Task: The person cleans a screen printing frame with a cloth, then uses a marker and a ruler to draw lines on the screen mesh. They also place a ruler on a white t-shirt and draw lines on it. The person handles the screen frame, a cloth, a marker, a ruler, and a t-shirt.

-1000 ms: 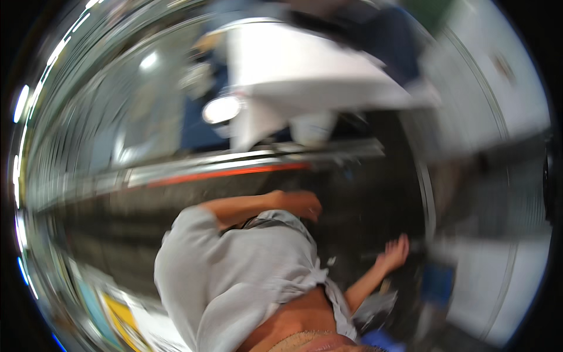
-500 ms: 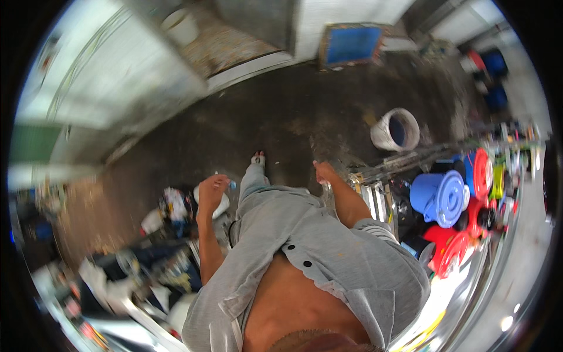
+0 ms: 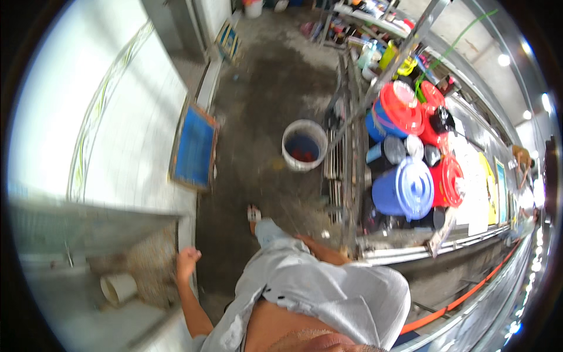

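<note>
Left hand [image 3: 187,262] hangs at lower left — fingers half-curled, released, nearest a pale tub [image 3: 118,288]. Right hand [image 3: 304,240] is mostly hidden by grey clothing [image 3: 328,287]; cannot tell its fingers' state. White bucket [image 3: 305,129] stands mid-frame — lidded violet-blue bucket [image 3: 403,189] over at right.

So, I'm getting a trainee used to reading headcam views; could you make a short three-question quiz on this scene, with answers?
1. True or false: a lid covers the white bucket near the picture's middle.
2. What is the main colour of the nearer framed panel by the tiled wall? A) red B) blue C) green
3. What does the person's left hand hold?

Key:
1. False; its top is open.
2. B.
3. Nothing visible.
</note>
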A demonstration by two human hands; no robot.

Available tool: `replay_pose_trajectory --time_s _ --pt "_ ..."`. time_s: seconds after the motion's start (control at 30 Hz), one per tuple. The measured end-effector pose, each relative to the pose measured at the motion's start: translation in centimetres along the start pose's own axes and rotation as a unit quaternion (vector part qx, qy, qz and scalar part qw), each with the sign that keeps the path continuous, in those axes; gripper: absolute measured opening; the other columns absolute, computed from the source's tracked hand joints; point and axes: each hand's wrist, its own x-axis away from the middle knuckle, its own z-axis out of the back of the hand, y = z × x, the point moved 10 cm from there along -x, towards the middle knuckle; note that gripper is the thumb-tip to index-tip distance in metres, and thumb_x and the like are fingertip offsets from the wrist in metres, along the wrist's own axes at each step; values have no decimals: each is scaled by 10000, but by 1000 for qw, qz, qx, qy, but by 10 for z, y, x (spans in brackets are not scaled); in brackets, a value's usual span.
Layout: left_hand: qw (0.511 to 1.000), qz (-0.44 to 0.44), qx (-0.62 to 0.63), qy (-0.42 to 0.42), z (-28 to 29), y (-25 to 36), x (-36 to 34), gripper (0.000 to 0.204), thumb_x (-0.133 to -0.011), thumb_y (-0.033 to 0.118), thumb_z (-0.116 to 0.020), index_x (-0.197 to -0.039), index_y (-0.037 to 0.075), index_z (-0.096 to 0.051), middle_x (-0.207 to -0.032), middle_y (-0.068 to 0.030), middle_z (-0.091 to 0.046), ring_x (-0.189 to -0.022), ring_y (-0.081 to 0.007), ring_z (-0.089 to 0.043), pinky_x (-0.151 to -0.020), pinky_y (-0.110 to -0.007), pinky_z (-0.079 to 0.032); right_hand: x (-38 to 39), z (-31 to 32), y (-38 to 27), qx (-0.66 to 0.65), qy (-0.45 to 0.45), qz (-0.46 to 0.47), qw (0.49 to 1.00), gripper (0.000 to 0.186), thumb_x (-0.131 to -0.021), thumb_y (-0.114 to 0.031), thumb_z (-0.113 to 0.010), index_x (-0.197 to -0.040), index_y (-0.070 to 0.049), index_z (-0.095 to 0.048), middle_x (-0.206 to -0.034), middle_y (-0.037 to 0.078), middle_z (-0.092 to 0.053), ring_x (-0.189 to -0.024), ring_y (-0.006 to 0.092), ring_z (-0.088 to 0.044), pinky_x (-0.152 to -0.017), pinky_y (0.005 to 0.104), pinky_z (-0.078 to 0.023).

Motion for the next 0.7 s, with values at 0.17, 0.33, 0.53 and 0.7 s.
replay_pose_trajectory --time_s 0.17,0.33,0.53,0.7 --pt "990 72 120 -28 44 17 -135 304 -905 223 -775 -1088 -17 -733 -881 -41 -722 -814 -130 -661 -733 -291 -518 -35 -29 -246 29 -80 62 994 644 -888 -623 -651 -1142 -36 -726 -754 72 -621 -525 198 -554 -474 368 -448" --pt "971 2 220 -94 56 199 -303 371 -969 279 -704 -1211 -2 -682 -1033 -84 -733 -946 -169 -684 -837 -323 -522 -27 11 -510 -144 -201 134 960 483 -930 -506 -659 -1074 -47 -707 -621 -3 -485 -404 86 -372 -364 294 -258" --pt "918 -116 338 -170 24 413 -529 507 -1001 300 -665 -1392 21 -500 -1193 -122 -693 -1054 -209 -679 -873 -371 -542 -68 40 -775 -232 -245 243 910 396 -991 -415 -611 -1067 -39 -710 -617 -33 -445 -467 68 -381 -409 271 -276" --pt "874 -74 415 -242 -39 576 -664 269 -994 255 -657 -1145 52 -565 -1022 -128 -727 -909 -226 -724 -797 -375 -595 -108 136 -917 -300 -187 252 901 382 -1006 -382 -583 -1031 -21 -705 -621 -42 -428 -480 58 -370 -415 260 -264"
